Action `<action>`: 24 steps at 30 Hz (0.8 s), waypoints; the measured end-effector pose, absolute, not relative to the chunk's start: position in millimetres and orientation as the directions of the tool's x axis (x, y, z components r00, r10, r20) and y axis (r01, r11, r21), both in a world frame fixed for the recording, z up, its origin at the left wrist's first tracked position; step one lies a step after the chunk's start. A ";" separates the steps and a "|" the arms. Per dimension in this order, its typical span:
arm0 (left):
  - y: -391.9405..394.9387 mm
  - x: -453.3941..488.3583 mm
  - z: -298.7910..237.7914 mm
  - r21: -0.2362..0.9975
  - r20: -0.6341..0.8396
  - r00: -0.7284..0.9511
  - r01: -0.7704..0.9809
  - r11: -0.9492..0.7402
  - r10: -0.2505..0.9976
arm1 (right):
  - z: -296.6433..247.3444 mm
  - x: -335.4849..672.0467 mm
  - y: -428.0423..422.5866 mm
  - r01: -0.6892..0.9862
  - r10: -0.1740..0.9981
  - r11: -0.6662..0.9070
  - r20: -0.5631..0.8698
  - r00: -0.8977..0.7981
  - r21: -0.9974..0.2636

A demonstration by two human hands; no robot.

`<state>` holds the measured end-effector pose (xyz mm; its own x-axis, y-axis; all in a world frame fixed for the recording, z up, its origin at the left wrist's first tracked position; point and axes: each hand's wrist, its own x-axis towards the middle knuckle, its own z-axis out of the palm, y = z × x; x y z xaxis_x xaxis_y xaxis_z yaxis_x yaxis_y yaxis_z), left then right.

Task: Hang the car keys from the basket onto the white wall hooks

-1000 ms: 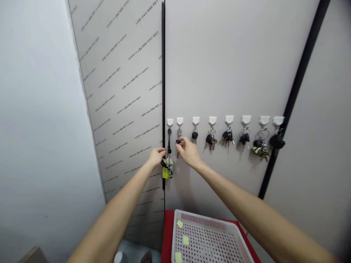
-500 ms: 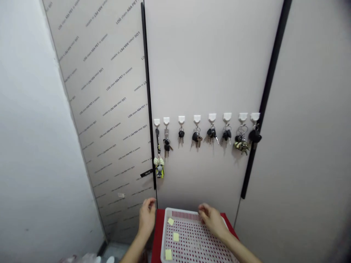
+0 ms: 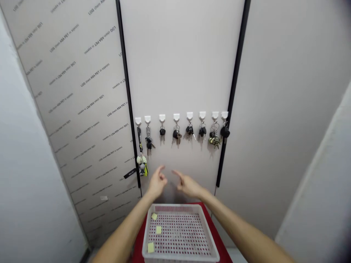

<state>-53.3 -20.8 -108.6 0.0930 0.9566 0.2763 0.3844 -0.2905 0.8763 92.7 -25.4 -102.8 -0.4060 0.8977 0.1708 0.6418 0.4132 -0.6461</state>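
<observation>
Both my hands are raised in front of a grey wall panel, below a row of white hooks [image 3: 176, 117] that carry key bunches. My left hand [image 3: 157, 181] has its index finger stretched up and holds nothing. My right hand [image 3: 187, 183] points left with loosely spread fingers and is also empty. The hands are a little apart, neither touching the keys. The leftmost hook holds a black strap with a small doll keychain [image 3: 142, 164]. Beside it hangs a black key bunch [image 3: 148, 142]. A white perforated basket [image 3: 180, 252] lies below my hands.
The basket rests on a red surface [image 3: 212, 233] and holds three yellow sticky notes [image 3: 158, 229]. Further key bunches hang to the right, ending at a brass bunch [image 3: 214, 140] by a black vertical strip [image 3: 232, 93]. A film-covered panel [image 3: 76, 95] stands left.
My hands left the two leftmost key bunches, dropped to the basket, then rose again before the wall. The view pulled back and shifted right.
</observation>
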 end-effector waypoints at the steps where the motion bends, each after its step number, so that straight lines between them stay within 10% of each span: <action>1: -22.5 -47.4 -88.9 0.892 0.363 0.098 0.252 -0.376 0.927 | -82.1 88.9 -27.1 0.554 0.880 0.467 0.305 -0.363 -0.689; 7: -54.4 -29.9 -1.2 0.749 0.657 0.077 -0.181 -0.637 0.750 | -3.1 79.9 -56.1 0.110 0.617 0.785 0.784 -0.060 -0.610; 20: -48.7 -26.8 -10.0 0.774 0.632 0.157 -0.170 -0.609 0.759 | -11.4 83.0 -50.4 0.139 0.668 0.742 0.740 -0.073 -0.656; 24: -18.4 -61.0 -20.2 0.764 0.645 -0.142 0.130 -0.632 0.751 | -25.3 88.4 -36.6 0.269 0.785 0.620 0.574 -0.234 -0.737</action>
<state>-61.0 -18.4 -20.2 -0.1418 0.7506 0.6454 0.1298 -0.6322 0.7638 88.4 -36.6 -25.3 -0.2343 0.7847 0.5739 0.2688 0.6196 -0.7375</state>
